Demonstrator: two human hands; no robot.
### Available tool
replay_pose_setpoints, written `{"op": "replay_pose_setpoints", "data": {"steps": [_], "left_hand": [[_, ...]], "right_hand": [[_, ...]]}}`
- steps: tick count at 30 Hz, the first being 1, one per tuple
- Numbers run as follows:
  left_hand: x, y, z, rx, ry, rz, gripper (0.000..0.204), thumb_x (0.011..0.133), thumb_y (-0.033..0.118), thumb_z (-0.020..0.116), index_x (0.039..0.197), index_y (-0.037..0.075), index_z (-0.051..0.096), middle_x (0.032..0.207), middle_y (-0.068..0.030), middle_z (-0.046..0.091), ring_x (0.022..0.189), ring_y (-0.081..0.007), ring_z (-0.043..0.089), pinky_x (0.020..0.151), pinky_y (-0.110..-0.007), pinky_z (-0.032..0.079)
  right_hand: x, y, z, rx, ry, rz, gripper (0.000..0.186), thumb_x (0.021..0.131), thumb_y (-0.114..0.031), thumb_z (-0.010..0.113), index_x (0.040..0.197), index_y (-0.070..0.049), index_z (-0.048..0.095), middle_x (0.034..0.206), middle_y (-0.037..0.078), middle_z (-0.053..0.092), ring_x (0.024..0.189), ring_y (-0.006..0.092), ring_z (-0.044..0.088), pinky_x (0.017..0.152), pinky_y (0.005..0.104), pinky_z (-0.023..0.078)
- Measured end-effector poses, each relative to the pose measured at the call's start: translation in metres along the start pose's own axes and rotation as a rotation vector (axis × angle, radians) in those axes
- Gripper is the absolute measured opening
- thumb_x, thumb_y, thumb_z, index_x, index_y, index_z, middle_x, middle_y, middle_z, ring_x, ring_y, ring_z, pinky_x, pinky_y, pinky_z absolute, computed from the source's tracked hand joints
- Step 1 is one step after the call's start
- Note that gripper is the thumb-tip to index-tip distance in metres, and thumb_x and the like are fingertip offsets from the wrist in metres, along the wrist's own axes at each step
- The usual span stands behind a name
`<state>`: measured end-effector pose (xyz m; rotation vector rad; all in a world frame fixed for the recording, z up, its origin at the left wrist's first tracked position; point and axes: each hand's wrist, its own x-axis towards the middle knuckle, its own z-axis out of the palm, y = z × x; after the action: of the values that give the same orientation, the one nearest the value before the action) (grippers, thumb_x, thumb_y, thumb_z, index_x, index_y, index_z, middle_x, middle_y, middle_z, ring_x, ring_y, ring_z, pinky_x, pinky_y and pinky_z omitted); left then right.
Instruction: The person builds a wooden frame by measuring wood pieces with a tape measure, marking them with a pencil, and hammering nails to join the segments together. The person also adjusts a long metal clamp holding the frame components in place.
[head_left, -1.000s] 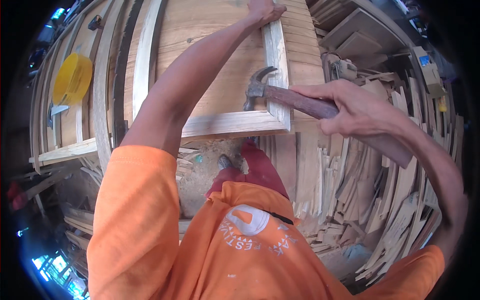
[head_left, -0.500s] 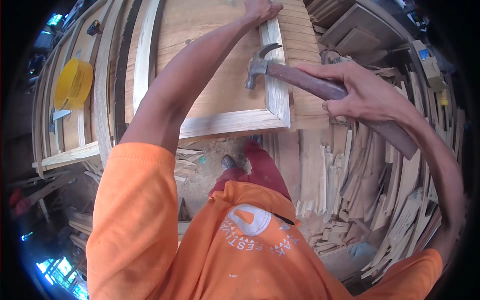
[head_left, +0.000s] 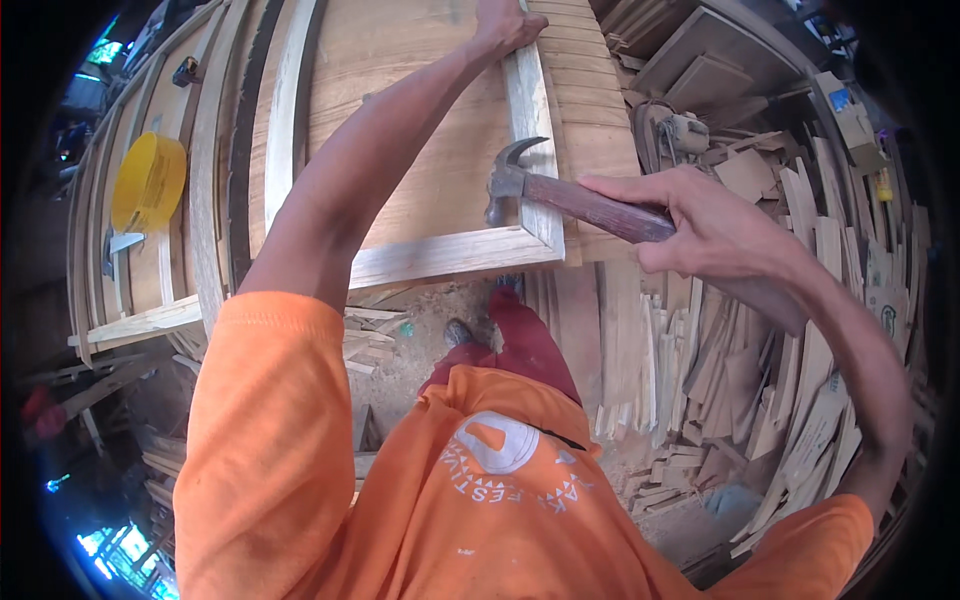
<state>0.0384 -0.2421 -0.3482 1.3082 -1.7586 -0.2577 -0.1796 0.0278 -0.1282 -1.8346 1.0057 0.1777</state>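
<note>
My right hand [head_left: 712, 225] is closed around the dark wooden handle of a claw hammer [head_left: 585, 205], its thumb and forefinger along the shaft. The hammer's metal head points left, over the inner corner of a pale wooden frame [head_left: 445, 257]; I cannot tell whether it touches the wood. At the top edge, my left hand [head_left: 508, 27] is closed on the frame's right-hand rail, its fingers partly hidden. My left forearm crosses over the wooden panel [head_left: 430, 190] inside the frame.
Further left, a yellow round container [head_left: 150, 183] and a tape measure [head_left: 185, 71] sit among long wooden strips. Stacked boards and offcuts [head_left: 735, 370] crowd the right side. A corded power tool [head_left: 684, 132] lies beyond the table's right edge. Scraps litter the floor near my feet.
The hammer head has come down nearer the frame's corner, and my right hand has shifted slightly left and down. My left hand stays on the rail while the view shifts a little.
</note>
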Motion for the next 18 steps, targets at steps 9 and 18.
{"op": "replay_pose_setpoints", "data": {"steps": [9, 18], "left_hand": [[0.0, 0.01, -0.004, 0.027, 0.033, -0.054, 0.077, 0.079, 0.022, 0.077, 0.141, -0.012, 0.044, 0.129, -0.0323, 0.056, 0.119, -0.0476, 0.055, 0.101, -0.051, 0.049], [-0.007, 0.027, -0.016, -0.06, -0.025, -0.2, 0.103, 0.072, 0.019, 0.078, 0.157, -0.009, 0.028, 0.152, -0.0354, 0.04, 0.143, -0.0492, 0.04, 0.121, -0.054, 0.031]], "right_hand": [[-0.032, 0.04, 0.031, 0.262, 0.76, 0.164, 0.066, 0.091, -0.012, 0.068, 0.152, 0.006, 0.049, 0.103, 0.012, 0.072, 0.086, 0.0164, 0.069, 0.077, 0.0336, 0.056], [0.114, 0.13, 0.071, 0.125, 1.025, 0.223, 0.046, 0.087, -0.018, 0.07, 0.127, 0.006, 0.064, 0.117, 0.032, 0.064, 0.111, 0.0476, 0.063, 0.094, 0.0492, 0.049]]}}
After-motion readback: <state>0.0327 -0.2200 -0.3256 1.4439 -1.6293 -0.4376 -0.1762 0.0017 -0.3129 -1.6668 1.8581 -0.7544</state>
